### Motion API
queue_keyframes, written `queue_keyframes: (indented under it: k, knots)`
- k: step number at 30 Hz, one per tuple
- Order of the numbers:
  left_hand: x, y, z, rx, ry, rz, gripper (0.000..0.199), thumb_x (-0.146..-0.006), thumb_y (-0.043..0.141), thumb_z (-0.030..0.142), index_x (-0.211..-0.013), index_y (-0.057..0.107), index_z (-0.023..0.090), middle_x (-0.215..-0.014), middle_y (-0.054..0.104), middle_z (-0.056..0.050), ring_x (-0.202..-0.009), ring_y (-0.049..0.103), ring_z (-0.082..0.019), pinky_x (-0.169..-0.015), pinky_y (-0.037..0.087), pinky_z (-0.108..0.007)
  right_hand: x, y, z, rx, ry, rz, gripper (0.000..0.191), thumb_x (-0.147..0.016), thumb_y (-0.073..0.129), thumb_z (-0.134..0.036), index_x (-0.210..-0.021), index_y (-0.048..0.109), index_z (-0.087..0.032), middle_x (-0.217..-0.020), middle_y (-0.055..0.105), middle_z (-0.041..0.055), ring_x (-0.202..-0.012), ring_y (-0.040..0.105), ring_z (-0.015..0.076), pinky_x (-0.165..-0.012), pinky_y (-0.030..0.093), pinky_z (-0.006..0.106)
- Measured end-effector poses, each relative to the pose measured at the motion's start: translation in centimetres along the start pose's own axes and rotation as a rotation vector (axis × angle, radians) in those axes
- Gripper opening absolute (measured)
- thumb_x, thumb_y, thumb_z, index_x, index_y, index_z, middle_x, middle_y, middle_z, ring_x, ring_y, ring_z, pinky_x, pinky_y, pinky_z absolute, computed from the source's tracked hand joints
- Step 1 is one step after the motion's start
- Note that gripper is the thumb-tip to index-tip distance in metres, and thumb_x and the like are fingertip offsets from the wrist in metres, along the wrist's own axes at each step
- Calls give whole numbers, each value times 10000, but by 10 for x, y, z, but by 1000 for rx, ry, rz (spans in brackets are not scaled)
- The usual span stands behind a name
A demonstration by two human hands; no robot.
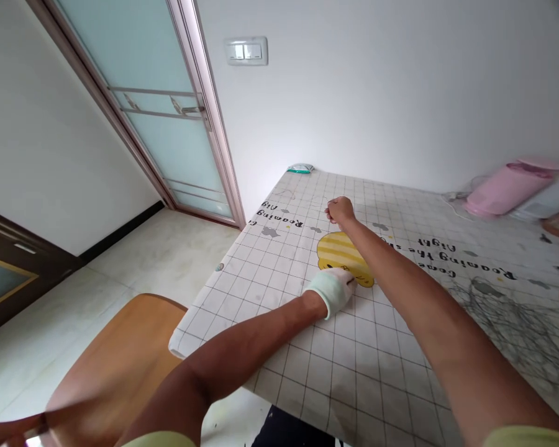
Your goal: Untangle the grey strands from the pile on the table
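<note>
My left hand (334, 290) wears a pale green-white glove and rests on the tablecloth (270, 298), at the lower edge of a printed yellow striped cartoon figure (338, 248). Its fingers are curled in and face away, so what they hold, if anything, is hidden. Beyond it, my bare right hand (340, 210) is closed in a fist over the cloth, past the upper edge of the figure. Whether anything is inside that fist cannot be seen. The two hands are apart, with the right forearm reaching across from the right.
A small white and teal packet (300, 168) lies at the table's far left corner. Pink (507, 189) and clear containers stand at the far right by the wall. A wooden chair (116, 366) is beside the table's left edge, and a frosted glass door (163, 105) stands behind.
</note>
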State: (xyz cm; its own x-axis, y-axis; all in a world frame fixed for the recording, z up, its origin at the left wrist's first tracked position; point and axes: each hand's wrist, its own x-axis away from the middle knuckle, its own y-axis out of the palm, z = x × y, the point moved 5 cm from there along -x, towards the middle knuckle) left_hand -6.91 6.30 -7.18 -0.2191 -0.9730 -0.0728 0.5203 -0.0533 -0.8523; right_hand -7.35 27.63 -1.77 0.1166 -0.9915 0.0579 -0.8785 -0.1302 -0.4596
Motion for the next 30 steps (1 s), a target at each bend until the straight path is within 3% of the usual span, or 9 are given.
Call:
queue_keyframes:
  k: [4,6,8,13,18,22,25,27,30]
  knots:
    - [-3,1,4,-45,-16,-95,370,-1033,466,397,-1015,782,205,-1035,776,-131,-959,743,-294,-837,580,-405,-44,31,-7,28,95,-39,261,-1046,651,-310,-1244,655,-140,-1172,715,135,-922,715,206,-777,619,371]
    - [-3,0,6,-55,-15,-126,374,-1031,463,397,-1020,783,204,-1020,771,-140,-951,746,-305,-825,583,-418,-61,40,-8,46,141,-61,377,-1036,677,-382,-1349,642,-175,-1332,663,121,-1105,693,249,-926,612,455]
    - [-3,-1,8,-55,-6,-155,365,-1022,468,383,-1024,782,198,-1011,766,-150,-944,747,-315,-809,587,-426,-76,47,-6,69,180,-77,402,-1030,686,-393,-1372,638,-187,-1381,641,120,-1159,677,265,-967,598,482]
    - [-3,1,10,-38,-5,-195,351,-997,491,374,-1034,781,181,-1006,758,-168,-946,748,-342,-785,592,-447,-98,58,-1,152,219,-99,385,-1031,686,-377,-1349,641,-164,-1319,667,120,-1099,697,250,-921,613,453]
    - [-2,2,8,-28,-13,-185,383,-1016,468,401,-1042,786,188,-1009,765,-173,-955,749,-341,-808,586,-447,-100,52,-6,237,165,-79,220,-1000,684,-209,-1126,660,-30,-868,716,183,-676,680,206,-568,537,322]
    - [-2,3,5,-49,-6,-136,366,-1013,479,386,-1057,788,195,-1034,770,-161,-968,745,-334,-830,585,-439,-80,26,-9,286,102,-91,182,-969,714,-226,-1031,653,-67,-737,704,172,-582,673,218,-495,475,300]
    - [-3,2,2,-48,-6,-93,358,-1021,480,368,-1048,799,206,-1061,777,-145,-990,740,-309,-882,578,-406,-49,-8,-1,305,36,-144,164,-972,718,-255,-975,656,-103,-737,734,155,-552,675,192,-490,442,266]
    - [-3,3,1,-30,-2,-89,345,-1031,488,354,-1066,801,212,-1107,782,-134,-1039,732,-286,-941,561,-370,-23,-43,8,322,-15,-170,158,-955,741,-256,-911,672,-120,-777,765,148,-554,671,167,-489,418,246]
    - [-2,1,-2,-6,-7,-44,328,-1040,486,306,-1092,796,213,-1173,781,-119,-1102,715,-268,-1018,522,-348,18,-113,24,355,-56,-160,146,-938,756,-245,-859,698,-136,-843,796,118,-573,666,135,-500,396,232]
